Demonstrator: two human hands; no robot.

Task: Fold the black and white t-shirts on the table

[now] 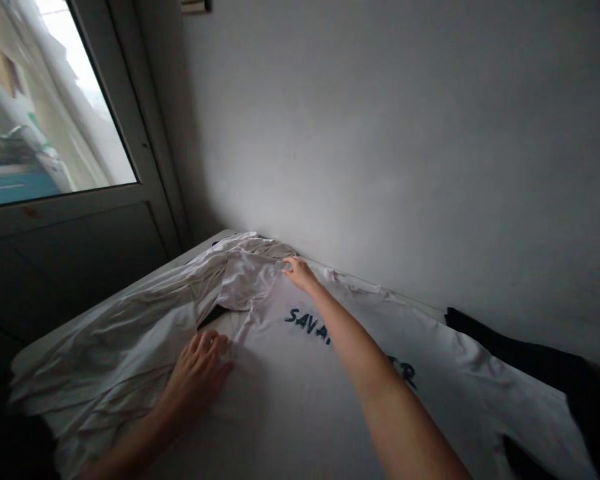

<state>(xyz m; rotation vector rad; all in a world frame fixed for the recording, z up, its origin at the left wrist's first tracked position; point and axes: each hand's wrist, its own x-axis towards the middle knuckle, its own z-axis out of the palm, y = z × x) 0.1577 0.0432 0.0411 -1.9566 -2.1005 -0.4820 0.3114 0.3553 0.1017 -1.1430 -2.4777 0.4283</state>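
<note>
A white T-shirt (290, 373) with dark lettering lies spread out, one sleeve (245, 280) pointing to the far left. My right hand (296, 272) pinches the shirt's fabric at the far edge, near the top of that sleeve. Across the lettering runs my right forearm, hiding its middle letters. My left hand (205, 360) rests on the shirt's near left edge below the sleeve, palm down with fingers slightly spread. Beside it, to the left, is a crumpled pale cloth (145, 333).
Behind the shirt rises a grey wall (380, 133). A grey door (70, 247) with a glass pane stands at the left. Black fabric (520, 347) lies along the right side, partly under the shirt.
</note>
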